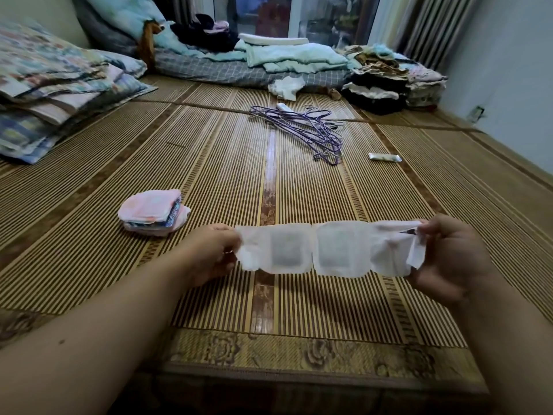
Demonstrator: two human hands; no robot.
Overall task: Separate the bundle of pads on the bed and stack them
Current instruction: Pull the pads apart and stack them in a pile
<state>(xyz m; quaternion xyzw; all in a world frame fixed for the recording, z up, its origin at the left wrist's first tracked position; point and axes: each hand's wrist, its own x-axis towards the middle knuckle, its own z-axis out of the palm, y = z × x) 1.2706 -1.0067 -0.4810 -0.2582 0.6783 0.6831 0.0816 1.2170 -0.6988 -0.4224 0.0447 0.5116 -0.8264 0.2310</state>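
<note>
Two bare forearms reach out from the bottom of the frame over a bed covered with a striped bamboo mat, whose near edge carries a woven flower border. Between them, a strip of white pads is held stretched out flat in the air above the mat, level and running from left to right, with at least two square pads joined side by side at its middle. The left hand is closed on the strip's left end, fingers curled around the edge, with a ring visible on one finger. The right hand pinches the strip's right end, where a loose white flap hangs down beside the thumb. On the mat to the left of the left hand, and a little beyond it, lies a small stack of pads in pink and blue wrappers, well apart from the strip. Farther up the bed, near the centre, a tangle of purple wire hangers rests on the mat, and a small wrapped packet lies just right of them. Patterned pillows are piled at the left edge, while folded pale green bedding and heaps of clothes crowd the far end by the window.
</note>
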